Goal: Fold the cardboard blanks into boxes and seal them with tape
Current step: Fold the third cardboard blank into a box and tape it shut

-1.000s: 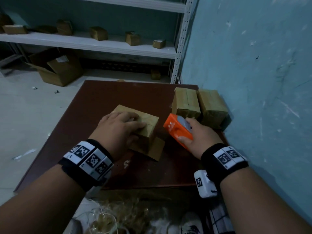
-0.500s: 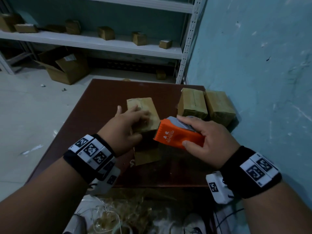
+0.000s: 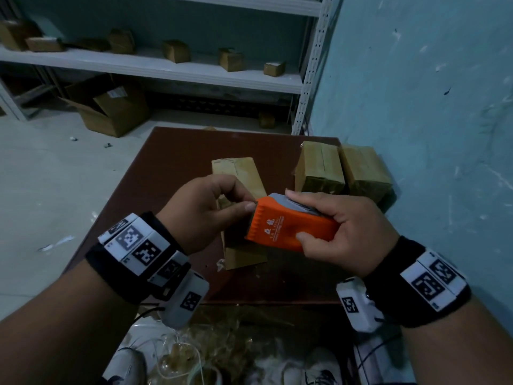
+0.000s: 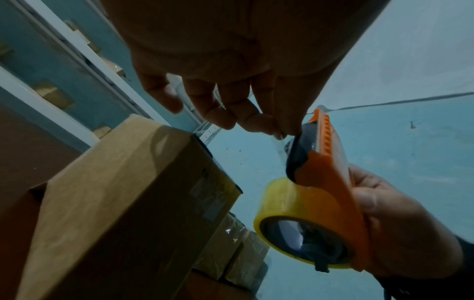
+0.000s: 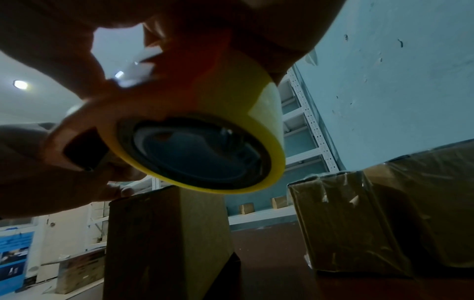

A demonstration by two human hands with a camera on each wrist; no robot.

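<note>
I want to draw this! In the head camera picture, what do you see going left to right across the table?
Left hand → orange tape dispenser → right hand. Farther back: unsealed box → two taped boxes by the wall.

Orange dispenser (image 3: 291, 226) with grey top, yellow tape (image 4: 290, 205). Tan boxes (image 3: 319, 168) on dark brown table (image 3: 172, 168). Teal wall (image 3: 430, 107), white shelf (image 3: 155, 69), black-white coded wristbands (image 3: 136, 243).
</note>
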